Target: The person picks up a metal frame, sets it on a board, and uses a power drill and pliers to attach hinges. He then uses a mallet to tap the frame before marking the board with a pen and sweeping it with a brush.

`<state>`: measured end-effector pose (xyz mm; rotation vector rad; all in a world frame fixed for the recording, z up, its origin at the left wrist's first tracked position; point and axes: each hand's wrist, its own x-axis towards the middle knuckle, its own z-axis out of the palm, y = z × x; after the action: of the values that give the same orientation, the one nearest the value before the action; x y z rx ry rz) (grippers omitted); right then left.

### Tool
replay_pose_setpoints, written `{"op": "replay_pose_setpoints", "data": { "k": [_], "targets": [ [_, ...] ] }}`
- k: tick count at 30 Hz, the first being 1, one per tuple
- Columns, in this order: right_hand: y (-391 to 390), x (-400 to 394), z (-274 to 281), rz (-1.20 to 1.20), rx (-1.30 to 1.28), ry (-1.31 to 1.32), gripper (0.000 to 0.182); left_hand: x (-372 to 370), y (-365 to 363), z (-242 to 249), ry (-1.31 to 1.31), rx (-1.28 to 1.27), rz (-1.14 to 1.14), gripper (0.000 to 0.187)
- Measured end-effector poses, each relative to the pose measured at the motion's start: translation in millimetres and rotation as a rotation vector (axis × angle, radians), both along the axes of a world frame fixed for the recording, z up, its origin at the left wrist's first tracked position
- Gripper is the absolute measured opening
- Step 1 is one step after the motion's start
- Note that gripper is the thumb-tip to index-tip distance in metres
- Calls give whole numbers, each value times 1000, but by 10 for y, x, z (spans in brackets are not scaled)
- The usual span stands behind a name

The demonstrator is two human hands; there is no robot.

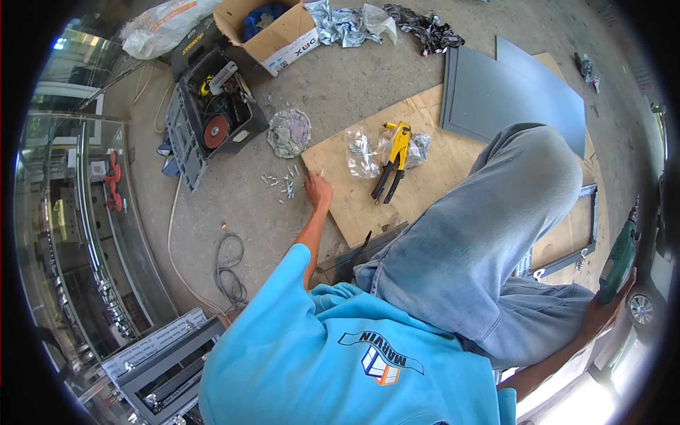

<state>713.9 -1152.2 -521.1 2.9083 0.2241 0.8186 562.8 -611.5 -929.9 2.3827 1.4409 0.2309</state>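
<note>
My left hand (319,190) is at the left edge of a plywood sheet (347,202), its fingers drawn together; whatever they hold is too small to make out. Just left of it, several small metal rivets (288,185) lie scattered on the concrete floor. At the far right my right hand (608,312) grips a green power drill (620,258), its bit pointing up and away from me. A yellow hand riveter (399,149) with black handles lies on the plywood, between a clear plastic bag of small parts (361,154) and another bag (419,147).
An open toolbox (244,131) holds a red disc tool. Behind it stands a cardboard box (265,39). Grey panels (510,92) lie on the plywood at upper right. A coiled cable (230,265) is on the floor, with metal frames (166,361) at lower left.
</note>
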Motion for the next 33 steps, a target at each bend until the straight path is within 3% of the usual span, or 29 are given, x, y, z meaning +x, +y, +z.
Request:
{"op": "replay_pose_setpoints", "data": {
  "k": [2,4,9,13,16,18,21,22,25,27,28,30,31,33],
  "targets": [
    [75,2,7,17,14,9,72,249,70,79,-209,-174,5,17],
    [105,16,8,19,44,-3,73,464,3,133,-234,-302,-144,21],
    [116,48,31,47,14,-23,74,542,-181,164,-489,-141,38,22],
    [146,39,23,24,18,-3,77,-120,122,-15,-354,19,202,22],
    [169,45,41,27,-1,13,79,-500,282,-26,-222,135,97,18],
    [189,38,49,60,-16,-3,80,-548,332,-24,-69,-46,-76,15],
    [117,54,35,-16,16,18,79,-480,305,-32,-79,-2,18,12],
    [114,43,17,-77,56,51,75,-398,266,18,-83,-72,205,14],
    [153,46,28,-9,63,39,76,-143,187,63,-299,-78,162,17],
    [175,56,48,44,19,22,76,19,80,110,-300,-259,-121,30],
    [185,63,49,88,-23,-13,76,64,6,174,-296,-253,-110,30],
    [146,61,35,60,-10,-3,76,181,-115,269,-435,-83,-215,54],
    [122,62,34,22,4,1,75,146,-78,233,-443,-81,-217,54],
    [97,64,35,27,9,-12,74,-87,90,137,-111,153,100,75]
  ]
}}
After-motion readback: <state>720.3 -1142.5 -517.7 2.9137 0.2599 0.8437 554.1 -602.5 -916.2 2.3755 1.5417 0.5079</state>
